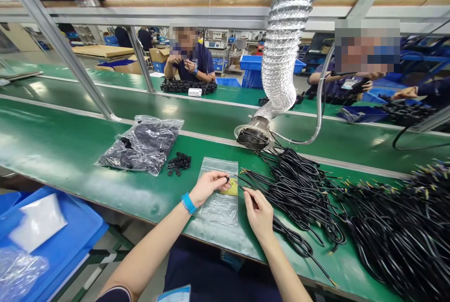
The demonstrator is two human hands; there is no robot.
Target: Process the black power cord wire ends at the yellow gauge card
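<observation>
My left hand, with a blue band at its wrist, pinches a small black plastic part. To its right, my right hand is closed on a thin black cable, whose stripped end points toward that part. A small gap seems to lie between the two. Beneath the hands are a clear zip bag and a yellow card or pad. Loose black plastic parts lie in a little pile left of my left hand. Bundled black cables lie beyond my right hand.
Behind the pile rests a clear bag full of black parts. A fan head on a foil duct hangs over the green bench. More cables cover the right. Blue bins stand lower left. Co-workers sit opposite.
</observation>
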